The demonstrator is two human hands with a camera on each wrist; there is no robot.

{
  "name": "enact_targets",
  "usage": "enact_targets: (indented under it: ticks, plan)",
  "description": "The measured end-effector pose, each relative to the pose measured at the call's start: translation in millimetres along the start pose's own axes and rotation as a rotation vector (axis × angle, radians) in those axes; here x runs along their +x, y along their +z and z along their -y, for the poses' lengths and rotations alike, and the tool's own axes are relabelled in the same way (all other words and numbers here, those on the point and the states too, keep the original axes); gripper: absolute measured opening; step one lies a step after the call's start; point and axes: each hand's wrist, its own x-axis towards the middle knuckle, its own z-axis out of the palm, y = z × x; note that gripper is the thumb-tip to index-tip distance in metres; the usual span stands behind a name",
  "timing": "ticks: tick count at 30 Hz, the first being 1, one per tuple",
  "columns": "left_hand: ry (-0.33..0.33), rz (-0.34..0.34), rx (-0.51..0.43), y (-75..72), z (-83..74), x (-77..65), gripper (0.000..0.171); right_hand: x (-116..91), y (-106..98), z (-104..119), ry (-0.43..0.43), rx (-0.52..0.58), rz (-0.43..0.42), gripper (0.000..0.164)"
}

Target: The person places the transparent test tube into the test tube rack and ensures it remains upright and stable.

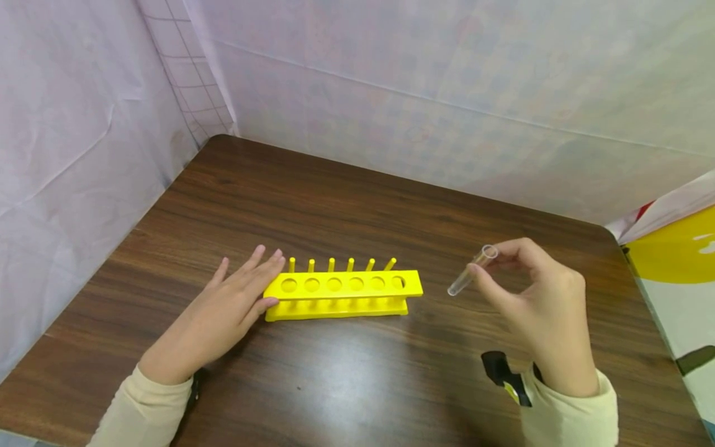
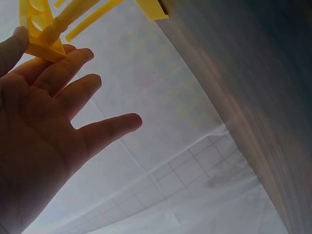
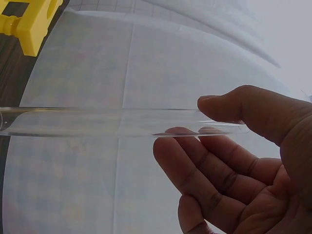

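Note:
A yellow test tube rack (image 1: 343, 285) stands on the table, with a row of holes along its top and several pegs behind. My left hand (image 1: 229, 310) steadies its left end, thumb at the front and index finger at the back; the other fingers spread away. In the left wrist view, that end of the rack (image 2: 44, 48) sits between thumb and index finger. To the right of the rack, my right hand (image 1: 544, 304) pinches a clear test tube (image 1: 466, 276) near its open end. The tube tilts, its closed end pointing down toward the rack. It looks empty in the right wrist view.
The brown wooden table (image 1: 335, 186) has rounded far corners. Behind it hangs a pale patterned sheet (image 1: 447, 81), and another white sheet (image 1: 67, 155) hangs at the left. A yellow and white patterned surface (image 1: 681, 248) shows past the right edge.

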Motion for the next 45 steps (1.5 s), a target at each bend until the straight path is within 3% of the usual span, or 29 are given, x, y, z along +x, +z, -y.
enact_targets:
  ticks: [25,38,45]
  plan:
    - [-0.002,0.007,-0.007,-0.1,-1.5,0.0,0.062,9.4,4.3,12.8,-0.02,0.097,-0.051,0.02]
    - [0.012,-0.015,0.01,-0.2,-0.7,0.0,0.065,12.5,8.7,27.2,-0.033,0.298,-0.017,0.026]
    - [0.009,-0.011,0.009,0.0,-0.8,0.3,0.065,13.8,10.9,31.4,-0.048,0.319,-0.009,0.025]
